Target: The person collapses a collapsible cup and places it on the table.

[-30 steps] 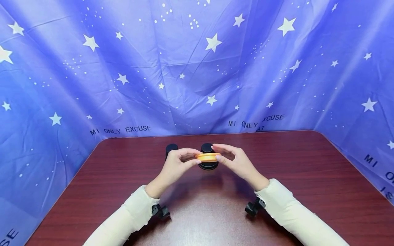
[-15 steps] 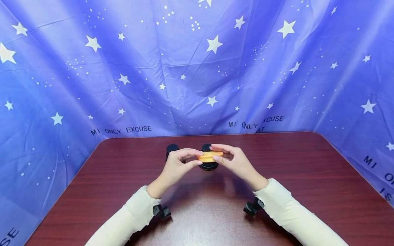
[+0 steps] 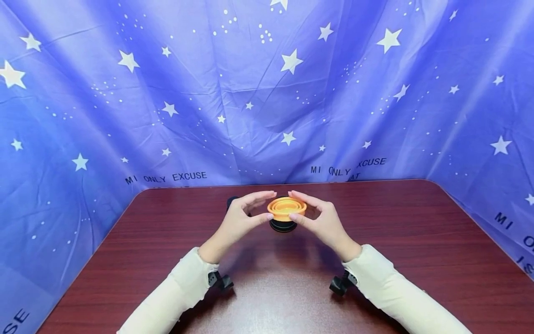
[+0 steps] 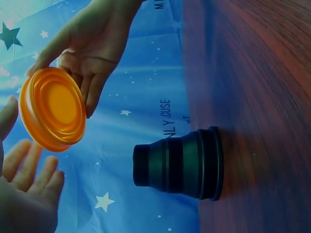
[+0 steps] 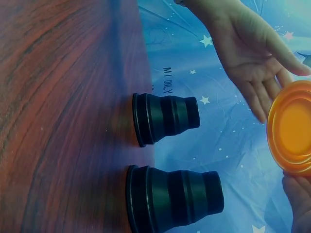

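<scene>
An orange collapsible cup (image 3: pixel 286 207), folded flat with concentric rings, is held above the table, its ringed face tilted towards me. My right hand (image 3: pixel 329 222) holds it with the thumb on the near rim; its fingers reach round behind. My left hand (image 3: pixel 235 222) is at the cup's left side, thumb at the rim, fingers spread and lifted away. In the left wrist view, the left fingers (image 4: pixel 36 177) are slightly blurred below the cup (image 4: pixel 58 107). Just beyond the hands, a black stepped, tapered cup (image 3: pixel 282 226) stands upside down on the table, partly hidden by the orange cup.
A second black tapered cup (image 3: pixel 232 201) stands to the left, mostly hidden behind the left hand. The right wrist view shows both, the nearer black cup (image 5: pixel 175 199) looking larger. A starry blue curtain (image 3: pixel 288 93) hangs behind the reddish-brown table (image 3: pixel 375 199).
The orange cup has tipped from edge-on to show its ringed face. My left fingers have lifted from its rim and spread; the right hand stays at the cup, its fingers slightly raised.
</scene>
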`<state>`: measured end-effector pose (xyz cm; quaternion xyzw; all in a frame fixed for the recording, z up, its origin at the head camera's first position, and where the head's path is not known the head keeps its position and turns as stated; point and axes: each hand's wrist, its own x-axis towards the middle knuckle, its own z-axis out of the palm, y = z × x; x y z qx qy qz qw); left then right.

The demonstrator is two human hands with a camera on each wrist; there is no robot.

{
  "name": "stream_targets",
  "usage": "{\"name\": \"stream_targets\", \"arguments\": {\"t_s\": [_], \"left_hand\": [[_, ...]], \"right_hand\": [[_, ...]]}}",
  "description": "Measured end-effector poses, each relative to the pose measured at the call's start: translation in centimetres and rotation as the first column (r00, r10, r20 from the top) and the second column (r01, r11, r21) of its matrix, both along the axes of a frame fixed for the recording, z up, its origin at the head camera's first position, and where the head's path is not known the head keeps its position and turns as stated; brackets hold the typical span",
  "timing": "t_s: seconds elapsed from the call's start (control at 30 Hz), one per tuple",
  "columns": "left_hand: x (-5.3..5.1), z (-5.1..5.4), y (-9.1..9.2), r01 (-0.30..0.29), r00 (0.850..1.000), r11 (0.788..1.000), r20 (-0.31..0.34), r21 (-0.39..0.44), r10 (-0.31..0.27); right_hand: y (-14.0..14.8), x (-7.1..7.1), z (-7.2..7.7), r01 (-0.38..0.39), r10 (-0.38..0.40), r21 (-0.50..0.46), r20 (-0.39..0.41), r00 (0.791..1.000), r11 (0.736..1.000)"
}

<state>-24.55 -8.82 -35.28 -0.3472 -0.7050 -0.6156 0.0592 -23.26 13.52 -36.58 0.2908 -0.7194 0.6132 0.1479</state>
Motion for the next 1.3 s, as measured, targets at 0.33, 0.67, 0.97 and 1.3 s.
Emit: {"name": "stream_targets", "arguments": {"t_s": [0.33, 0.67, 0.97, 1.3], "left_hand": [[-0.3, -0.6, -0.2, 0.136, 0.981, 0.985, 0.156, -0.106, -0.119], [0.1, -0.8, 0.4, 0.115, 0.987, 0.989, 0.126, -0.089, -0.104], [0.7, -0.9, 0.8, 0.025, 0.996, 0.996, 0.082, -0.085, -0.018], [2.2, 1.0, 1.5, 0.004, 0.996, 0.982, 0.083, -0.188, 0.012]], "right_hand": [[-0.5, 1.3, 1.1, 0.026, -0.015, 0.076, -0.138, 0.99, 0.997], [-0.2, 1.9, 2.2, -0.023, 0.046, 0.181, -0.121, 0.992, 0.983], [0.4, -0.4, -0.4, -0.099, 0.088, 0.211, 0.059, 0.994, 0.972], [1.0, -0.5, -0.7, -0.051, 0.037, 0.211, 0.071, 0.997, 0.976]]}}
